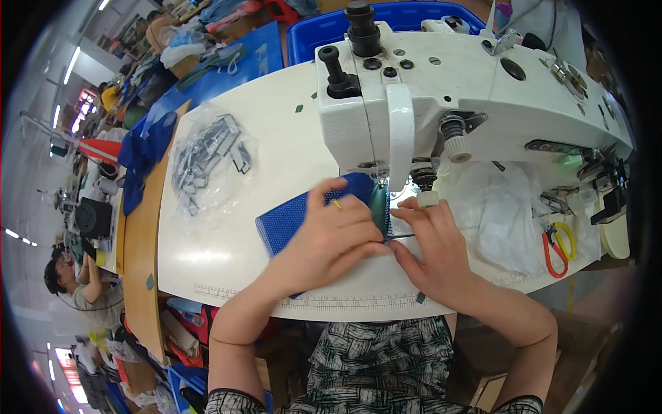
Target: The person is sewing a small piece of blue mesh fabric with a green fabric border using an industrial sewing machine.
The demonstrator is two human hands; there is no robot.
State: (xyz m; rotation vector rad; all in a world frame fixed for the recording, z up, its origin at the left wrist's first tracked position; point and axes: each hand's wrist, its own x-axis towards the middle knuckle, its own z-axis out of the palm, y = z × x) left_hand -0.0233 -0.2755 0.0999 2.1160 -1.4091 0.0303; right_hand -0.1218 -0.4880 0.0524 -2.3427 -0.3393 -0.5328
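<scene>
A piece of blue mesh fabric (279, 222) lies on the white sewing table, its right edge beneath the needle area of a white sewing machine (420, 76). Along that edge runs a dark green strip (378, 207). My left hand (327, 238), a ring on one finger, is curled over the mesh, thumb pointing toward the strip's near end. My right hand (438, 252) has its thumb and fingers closed at the fabric's right edge, just below the presser area. The two hands nearly meet there, and their fingertips partly hide the fabric.
A clear plastic bag of grey buckle-like pieces (207, 155) lies at left. Scissors with red and yellow handles (557, 248) and a crumpled clear bag (507, 221) are at right. A printed ruler (345, 302) follows the near table edge. A blue bin (303, 41) stands behind.
</scene>
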